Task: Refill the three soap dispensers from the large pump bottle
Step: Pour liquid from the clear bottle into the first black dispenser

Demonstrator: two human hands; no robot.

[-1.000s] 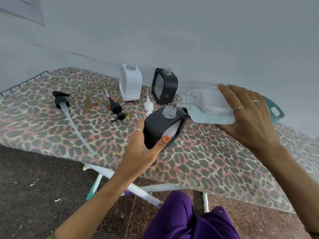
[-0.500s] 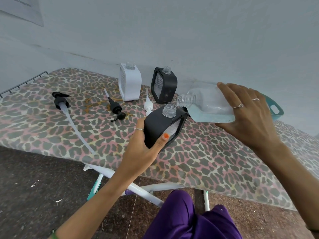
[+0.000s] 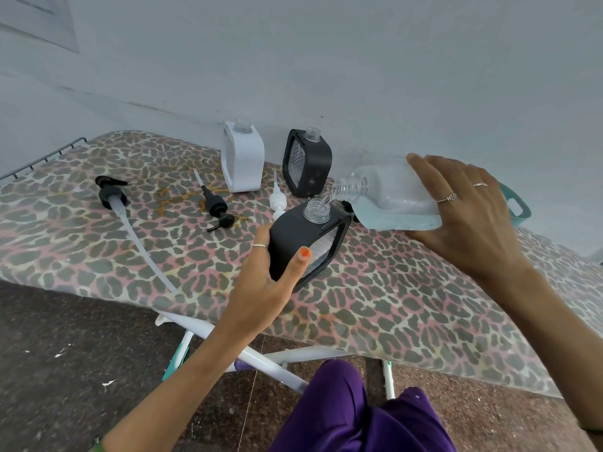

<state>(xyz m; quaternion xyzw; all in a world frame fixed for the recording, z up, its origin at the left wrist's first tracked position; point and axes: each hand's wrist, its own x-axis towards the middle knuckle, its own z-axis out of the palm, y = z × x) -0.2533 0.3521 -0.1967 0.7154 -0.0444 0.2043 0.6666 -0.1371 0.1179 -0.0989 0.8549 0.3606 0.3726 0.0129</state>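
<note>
The left hand (image 3: 261,288) grips the near black dispenser (image 3: 303,239), thumb and fingers curled around its body, tilted above the leopard-print ironing board (image 3: 391,308). The right hand (image 3: 470,216) holds the large bottle (image 3: 391,203) nearly horizontal, fingers wrapped over it, neck touching the dispenser's open mouth. A white dispenser (image 3: 243,161) and a second black dispenser (image 3: 308,164) stand uncapped behind, pumps lying beside them.

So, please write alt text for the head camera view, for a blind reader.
A right hand tips a large clear bottle of blue soap into a black dispenser held by the left hand, over a leopard-print ironing board.
</note>
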